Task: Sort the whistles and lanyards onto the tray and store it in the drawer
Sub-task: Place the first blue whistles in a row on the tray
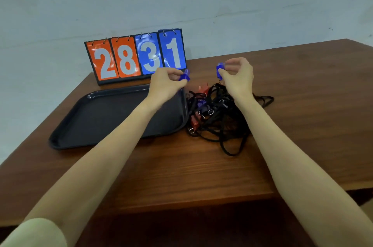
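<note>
From the head camera, we looked down at a brown table (201, 176) with a dark tray (90, 121) on its left half and a tangled heap of lanyards (222, 121) just beside the tray's right edge. Red and blue whistles lay mixed into that heap.

Our left hand (163, 85) pinched a blue whistle (184, 77) between thumb and fingertips, raised over the tray's far right corner. Our right hand (236, 77) pinched a second blue whistle (220, 68) the same way, held above the far side of the heap. A small ring hung below this whistle; we could not tell whether a cord from the heap was attached to it. The two whistles were near each other but apart, both lifted clear of the table.

We judged the whistles to be light, hard plastic, smooth enough to slip, so a pinch across the flat sides suited them. The lanyards looked soft and limp, likely to snag on one another, and best lifted by the clip end so the rest would trail free.

A flip scoreboard (137, 58) reading 28 and 31 stood at the back of the table. No drawer was visible.
</note>
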{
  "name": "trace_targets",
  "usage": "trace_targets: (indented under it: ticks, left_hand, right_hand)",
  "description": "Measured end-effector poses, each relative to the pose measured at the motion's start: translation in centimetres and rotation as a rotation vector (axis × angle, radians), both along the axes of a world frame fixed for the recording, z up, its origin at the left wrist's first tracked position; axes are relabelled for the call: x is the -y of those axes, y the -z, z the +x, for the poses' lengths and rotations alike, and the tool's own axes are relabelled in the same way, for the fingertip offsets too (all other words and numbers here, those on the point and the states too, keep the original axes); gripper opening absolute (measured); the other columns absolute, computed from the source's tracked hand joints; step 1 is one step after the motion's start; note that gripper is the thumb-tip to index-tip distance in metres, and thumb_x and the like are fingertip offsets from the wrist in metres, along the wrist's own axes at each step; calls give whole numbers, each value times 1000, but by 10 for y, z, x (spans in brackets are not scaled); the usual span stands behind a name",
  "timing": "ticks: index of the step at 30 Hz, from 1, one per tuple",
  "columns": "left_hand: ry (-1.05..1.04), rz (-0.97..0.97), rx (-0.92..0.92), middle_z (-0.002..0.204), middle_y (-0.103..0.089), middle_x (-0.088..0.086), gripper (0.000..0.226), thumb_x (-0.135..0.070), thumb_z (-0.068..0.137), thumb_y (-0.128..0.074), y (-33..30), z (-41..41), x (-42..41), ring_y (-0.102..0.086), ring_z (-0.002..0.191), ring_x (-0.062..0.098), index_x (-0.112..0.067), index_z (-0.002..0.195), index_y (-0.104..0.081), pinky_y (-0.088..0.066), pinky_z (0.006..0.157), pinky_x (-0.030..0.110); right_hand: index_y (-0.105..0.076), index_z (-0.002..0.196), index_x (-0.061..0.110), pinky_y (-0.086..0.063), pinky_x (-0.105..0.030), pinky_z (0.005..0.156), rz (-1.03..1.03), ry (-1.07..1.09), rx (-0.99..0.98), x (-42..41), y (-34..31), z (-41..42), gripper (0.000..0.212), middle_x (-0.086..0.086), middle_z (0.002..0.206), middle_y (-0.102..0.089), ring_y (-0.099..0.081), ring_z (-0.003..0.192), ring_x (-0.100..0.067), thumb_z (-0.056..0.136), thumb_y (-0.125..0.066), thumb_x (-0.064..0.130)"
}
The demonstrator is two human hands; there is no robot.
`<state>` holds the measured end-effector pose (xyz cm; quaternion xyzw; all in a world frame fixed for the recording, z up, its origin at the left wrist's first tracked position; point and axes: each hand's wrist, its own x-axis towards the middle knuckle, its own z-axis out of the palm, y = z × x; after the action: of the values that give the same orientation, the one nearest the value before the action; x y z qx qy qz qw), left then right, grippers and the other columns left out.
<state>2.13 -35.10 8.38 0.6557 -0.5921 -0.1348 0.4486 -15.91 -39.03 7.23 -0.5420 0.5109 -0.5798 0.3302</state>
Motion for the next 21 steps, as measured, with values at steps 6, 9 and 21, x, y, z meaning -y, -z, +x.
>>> trace_targets:
  ticks: [6,9,21]
  left_hand:
    - [-245,129,14,106,-66,6,30,-19,82,-72,2,127,-36,-61,99,16,-8,110,-68,-56,85,40]
    - [-397,183,103,106,-66,10,28,-22,82,-72,6,178,-50,-60,97,18,-7,106,-68,-54,84,39]
    - [-436,352,475,104,-69,5,30,-31,82,-72,30,230,-75,-64,90,18,-16,107,-69,-52,73,30]
  right_hand:
    - [-70,86,8,-55,-27,80,-40,-360,-388,-22,-11,58,11,-3,88,-71,-67,82,-13,77,-76,11]
    - [-71,91,7,-53,-19,70,-84,-538,-653,-35,-19,97,13,-6,92,-71,-67,81,-14,80,-74,12]
    - [-69,103,9,-49,-22,79,-238,-587,-964,-44,6,214,22,-6,102,-69,-64,93,-16,86,-68,23]
